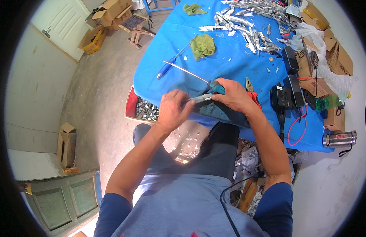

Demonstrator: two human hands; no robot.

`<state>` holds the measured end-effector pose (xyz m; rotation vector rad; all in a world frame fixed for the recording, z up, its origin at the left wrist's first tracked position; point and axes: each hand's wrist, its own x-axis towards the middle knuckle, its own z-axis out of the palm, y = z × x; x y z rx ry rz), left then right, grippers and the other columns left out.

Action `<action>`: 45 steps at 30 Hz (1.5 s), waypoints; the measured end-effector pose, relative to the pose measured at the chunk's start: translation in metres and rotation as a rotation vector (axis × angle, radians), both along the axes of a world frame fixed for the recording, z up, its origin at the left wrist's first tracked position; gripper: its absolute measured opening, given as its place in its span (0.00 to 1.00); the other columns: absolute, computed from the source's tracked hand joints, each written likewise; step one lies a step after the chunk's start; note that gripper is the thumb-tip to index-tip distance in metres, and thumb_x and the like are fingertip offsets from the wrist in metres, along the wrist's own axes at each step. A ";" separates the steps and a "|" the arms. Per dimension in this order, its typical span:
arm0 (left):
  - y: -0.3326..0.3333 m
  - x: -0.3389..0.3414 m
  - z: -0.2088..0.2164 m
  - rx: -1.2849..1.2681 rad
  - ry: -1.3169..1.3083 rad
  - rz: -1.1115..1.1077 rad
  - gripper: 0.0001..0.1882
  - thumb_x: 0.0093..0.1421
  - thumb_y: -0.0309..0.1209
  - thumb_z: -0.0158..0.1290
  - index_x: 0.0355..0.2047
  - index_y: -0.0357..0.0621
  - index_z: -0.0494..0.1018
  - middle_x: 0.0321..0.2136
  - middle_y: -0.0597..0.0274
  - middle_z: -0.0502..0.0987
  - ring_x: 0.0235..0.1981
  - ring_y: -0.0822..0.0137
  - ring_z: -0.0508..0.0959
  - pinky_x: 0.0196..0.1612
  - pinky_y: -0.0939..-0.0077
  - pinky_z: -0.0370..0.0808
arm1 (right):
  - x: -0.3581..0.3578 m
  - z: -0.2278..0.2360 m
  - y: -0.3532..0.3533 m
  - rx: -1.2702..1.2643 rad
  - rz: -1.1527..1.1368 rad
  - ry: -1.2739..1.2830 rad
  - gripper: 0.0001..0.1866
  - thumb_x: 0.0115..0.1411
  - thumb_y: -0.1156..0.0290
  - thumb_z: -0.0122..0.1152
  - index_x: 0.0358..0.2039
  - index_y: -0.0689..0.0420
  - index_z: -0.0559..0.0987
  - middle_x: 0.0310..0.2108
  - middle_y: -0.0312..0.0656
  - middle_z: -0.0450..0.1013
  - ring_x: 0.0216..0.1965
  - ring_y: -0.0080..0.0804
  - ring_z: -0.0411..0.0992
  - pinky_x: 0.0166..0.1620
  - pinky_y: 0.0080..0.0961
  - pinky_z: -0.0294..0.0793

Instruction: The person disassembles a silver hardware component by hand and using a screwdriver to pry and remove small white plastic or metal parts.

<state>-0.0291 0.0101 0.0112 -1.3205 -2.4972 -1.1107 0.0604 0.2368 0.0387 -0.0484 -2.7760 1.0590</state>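
Observation:
Above the near edge of the blue-covered table [151,75], my left hand [173,108] grips one end of a narrow grey metal part [200,98]. The other end of that part meets the fingers of my right hand [233,94]. Also in my right hand is a screwdriver [187,72] with a teal handle, its long shaft slanting up to the left. Beneath the hands a dark cloth [226,112] covers the table edge. Red-handled pliers [252,93] lie just right of my right hand. A second screwdriver [166,69], blue-handled, rests beyond my left hand.
Two green cloths [202,46] and a heap of silvery metal parts [254,33] lie farther back. Black power adapters [280,96], cables, cardboard and plastic bags crowd the right side. A metal flask [340,138] is at the right corner. Below the left edge, a box [131,103] holds small metal pieces.

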 end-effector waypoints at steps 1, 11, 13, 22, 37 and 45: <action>0.000 0.000 -0.001 0.010 0.007 -0.009 0.10 0.56 0.35 0.57 0.31 0.42 0.74 0.29 0.56 0.74 0.32 0.53 0.74 0.38 0.60 0.66 | -0.002 -0.002 0.003 -0.008 0.000 -0.017 0.15 0.52 0.64 0.66 0.36 0.58 0.75 0.28 0.48 0.72 0.32 0.48 0.71 0.36 0.37 0.69; -0.002 -0.003 -0.005 -0.025 0.001 -0.006 0.07 0.61 0.31 0.54 0.34 0.42 0.75 0.33 0.55 0.75 0.35 0.52 0.75 0.42 0.61 0.67 | -0.010 -0.005 0.014 -0.041 0.042 -0.042 0.17 0.51 0.62 0.66 0.37 0.60 0.75 0.26 0.45 0.72 0.31 0.40 0.70 0.37 0.34 0.69; 0.001 -0.001 -0.011 -0.014 0.045 0.035 0.05 0.59 0.30 0.54 0.33 0.42 0.75 0.32 0.56 0.75 0.35 0.53 0.75 0.41 0.61 0.67 | -0.007 -0.011 0.010 -0.108 -0.070 0.054 0.18 0.52 0.63 0.66 0.39 0.60 0.76 0.27 0.45 0.72 0.32 0.39 0.71 0.38 0.33 0.70; 0.005 0.009 -0.018 0.059 0.165 0.102 0.04 0.55 0.29 0.56 0.30 0.45 0.74 0.30 0.60 0.74 0.34 0.56 0.74 0.39 0.61 0.65 | 0.106 0.027 -0.009 -0.515 -0.468 -0.147 0.26 0.56 0.65 0.62 0.52 0.63 0.69 0.38 0.47 0.74 0.32 0.27 0.74 0.35 0.26 0.73; 0.009 0.015 -0.017 0.033 0.170 0.138 0.06 0.52 0.27 0.60 0.31 0.45 0.74 0.30 0.60 0.74 0.32 0.56 0.74 0.39 0.62 0.66 | 0.184 0.038 -0.050 -0.383 -0.355 -0.209 0.24 0.56 0.70 0.63 0.53 0.63 0.73 0.44 0.50 0.76 0.45 0.37 0.76 0.50 0.28 0.71; 0.008 0.017 -0.026 0.087 0.160 0.162 0.07 0.51 0.26 0.60 0.30 0.46 0.74 0.30 0.62 0.74 0.33 0.59 0.75 0.40 0.63 0.65 | 0.169 0.060 -0.054 -0.137 -0.315 -0.105 0.21 0.54 0.76 0.62 0.51 0.61 0.76 0.41 0.51 0.77 0.41 0.44 0.77 0.46 0.31 0.74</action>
